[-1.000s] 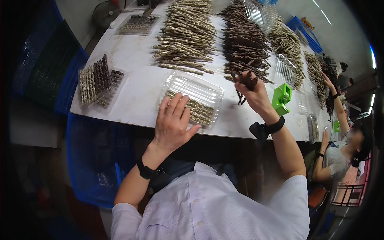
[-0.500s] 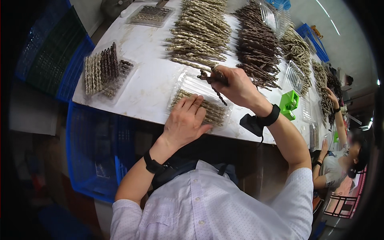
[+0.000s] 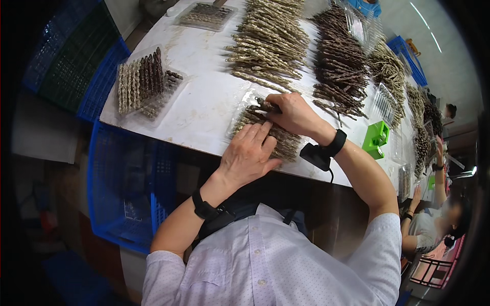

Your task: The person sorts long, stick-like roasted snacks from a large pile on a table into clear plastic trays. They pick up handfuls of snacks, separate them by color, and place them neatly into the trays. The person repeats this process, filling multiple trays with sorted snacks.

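Observation:
On the white table in front of me lies a clear plastic tray (image 3: 248, 95), partly filled with gold twisted sticks (image 3: 287, 144). My left hand (image 3: 246, 154) rests on these sticks, fingers stretched out over them. Just beyond its fingertips, my right hand (image 3: 295, 113) is closed around a few dark brown twisted sticks (image 3: 266, 106), low over the far part of the tray. Its fingers partly hide the sticks it holds. A black wristband with a box-shaped device (image 3: 315, 155) is on my right wrist.
Beyond the tray lie heaps of gold sticks (image 3: 269, 43) and dark sticks (image 3: 341, 66). A green tape dispenser (image 3: 376, 139) stands at right. Filled trays (image 3: 140, 86) sit at left, above a blue crate (image 3: 94, 178) beside the table. A co-worker (image 3: 429, 229) is at far right.
My right hand has come down to the tray with the dark sticks, which now lie closer to the gold ones. My left hand stays on the gold sticks. The whole view has shifted slightly.

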Demonstrator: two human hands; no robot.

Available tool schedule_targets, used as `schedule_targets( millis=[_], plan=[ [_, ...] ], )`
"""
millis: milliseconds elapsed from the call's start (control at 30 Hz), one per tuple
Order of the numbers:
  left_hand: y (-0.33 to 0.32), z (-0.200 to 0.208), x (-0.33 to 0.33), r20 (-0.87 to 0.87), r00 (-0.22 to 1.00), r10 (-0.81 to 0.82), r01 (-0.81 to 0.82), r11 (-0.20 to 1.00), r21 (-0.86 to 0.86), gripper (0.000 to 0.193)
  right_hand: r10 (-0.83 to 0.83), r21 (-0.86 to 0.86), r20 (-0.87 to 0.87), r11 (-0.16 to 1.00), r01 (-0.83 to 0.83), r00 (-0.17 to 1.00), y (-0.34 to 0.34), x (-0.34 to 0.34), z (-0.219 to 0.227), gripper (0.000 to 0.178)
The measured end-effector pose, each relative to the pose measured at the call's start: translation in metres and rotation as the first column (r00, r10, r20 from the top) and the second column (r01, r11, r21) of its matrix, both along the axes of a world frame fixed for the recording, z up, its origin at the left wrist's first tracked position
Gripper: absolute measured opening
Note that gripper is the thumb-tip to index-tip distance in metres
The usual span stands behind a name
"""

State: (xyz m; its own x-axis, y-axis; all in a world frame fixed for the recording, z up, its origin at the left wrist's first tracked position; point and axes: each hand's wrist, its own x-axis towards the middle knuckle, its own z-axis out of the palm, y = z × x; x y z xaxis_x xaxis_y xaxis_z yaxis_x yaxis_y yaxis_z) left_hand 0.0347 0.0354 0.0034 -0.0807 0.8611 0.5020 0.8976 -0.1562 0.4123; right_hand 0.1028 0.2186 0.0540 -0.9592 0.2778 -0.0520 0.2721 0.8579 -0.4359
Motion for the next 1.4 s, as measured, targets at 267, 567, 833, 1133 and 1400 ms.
schedule_targets(
  millis=[267,567,833,1133,1400],
  plan=[
    [0.001,0.004,-0.001,0.011,1.000,-0.005,0.005,0.999,-0.033,0.052,-0.045,-0.226,-0.009,0.973,0.042,0.999,0.013,0.005,0.040,0.024],
    [0.001,0.003,-0.001,0.013,1.000,-0.009,0.009,1.000,-0.020,0.050,-0.042,-0.133,0.029,0.990,0.046,0.999,0.016,0.010,0.068,0.021],
    [0.001,0.004,-0.002,0.016,1.000,-0.012,0.012,1.000,-0.020,0.053,0.003,-0.041,0.018,0.999,-0.002,1.000,0.014,0.011,0.034,0.020],
    [0.002,0.003,-0.001,0.011,1.000,-0.011,0.011,1.000,-0.009,0.053,0.061,0.199,0.021,0.978,-0.064,0.998,0.010,-0.004,0.007,0.025],
    [0.001,0.003,-0.001,0.009,1.000,-0.001,0.001,1.000,-0.015,0.050,-0.063,-0.192,-0.011,0.980,0.060,0.998,0.011,-0.005,0.056,0.027]
  ],
)
